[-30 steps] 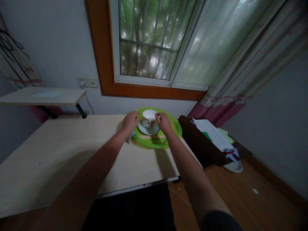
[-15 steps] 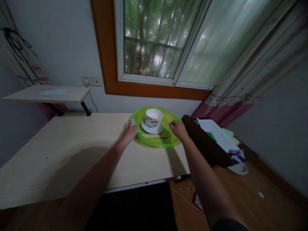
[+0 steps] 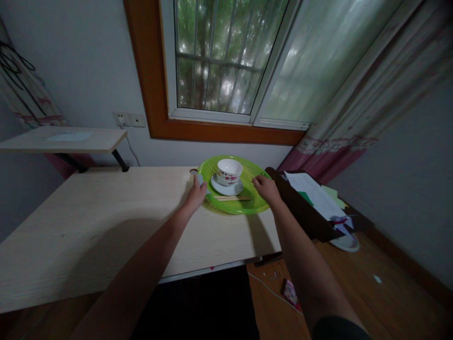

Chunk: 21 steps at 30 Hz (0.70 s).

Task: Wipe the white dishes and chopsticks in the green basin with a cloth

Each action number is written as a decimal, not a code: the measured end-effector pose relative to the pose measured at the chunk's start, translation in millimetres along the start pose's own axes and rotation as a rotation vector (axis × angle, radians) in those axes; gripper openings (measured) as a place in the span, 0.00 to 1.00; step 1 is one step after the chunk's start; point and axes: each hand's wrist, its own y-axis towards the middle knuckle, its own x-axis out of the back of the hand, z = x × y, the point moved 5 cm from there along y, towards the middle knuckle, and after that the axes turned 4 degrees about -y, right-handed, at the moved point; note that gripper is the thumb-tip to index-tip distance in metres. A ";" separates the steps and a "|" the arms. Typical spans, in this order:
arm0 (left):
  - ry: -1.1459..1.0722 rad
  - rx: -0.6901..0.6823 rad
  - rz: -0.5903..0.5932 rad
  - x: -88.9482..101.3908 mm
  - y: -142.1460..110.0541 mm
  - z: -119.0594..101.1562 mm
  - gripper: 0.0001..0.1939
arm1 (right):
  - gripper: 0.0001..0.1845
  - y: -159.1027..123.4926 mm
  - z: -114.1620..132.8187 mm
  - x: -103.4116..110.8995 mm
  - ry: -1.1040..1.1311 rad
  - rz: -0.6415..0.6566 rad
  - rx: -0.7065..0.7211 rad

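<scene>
A round green plastic basket (image 3: 244, 209) sits on the pale wooden tabletop. My left hand (image 3: 197, 193) is closed on its left rim, at a light grey part (image 3: 200, 179). On the right, my right hand (image 3: 267, 188) reaches over the rim with curled fingers; its exact grip is hidden. Inside the basket, a white saucer (image 3: 218, 188) carries stacked white bowls with a red floral pattern (image 3: 230, 168). Wooden chopsticks (image 3: 233, 198) lie across the front of the basket.
A small raised shelf (image 3: 106, 139) stands at the table's left rear. Past the table's right edge, a dark brown container (image 3: 293, 203) holds papers (image 3: 311, 191). The window (image 3: 222, 61) is behind the table. A cable (image 3: 265, 289) runs along the floor.
The basket with the bowls, saucer and chopsticks has slid a little to the right across the table, both hands moving along with it. A dark hole in the tabletop now shows beside it.
</scene>
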 end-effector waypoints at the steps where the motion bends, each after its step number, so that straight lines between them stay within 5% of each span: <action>1: -0.014 0.027 -0.008 4.3 -2.1 1.3 0.41 | 0.17 -1.5 5.7 2.1 0.003 -0.014 0.030; 6: -0.031 -0.039 -0.083 52.9 -23.0 17.8 0.37 | 0.16 -24.6 68.8 17.8 0.137 -0.139 0.264; 11: 0.227 -0.252 -0.022 118.0 -63.6 66.3 0.37 | 0.18 -82.1 162.1 11.1 0.342 -0.053 0.575; 16: 0.601 -0.422 0.275 152.9 -117.8 118.1 0.35 | 0.23 -150.1 230.5 -40.9 0.402 0.211 0.919; 21: 0.791 -0.497 0.430 164.1 -154.9 135.9 0.39 | 0.36 -181.7 250.5 -101.7 0.266 0.257 0.973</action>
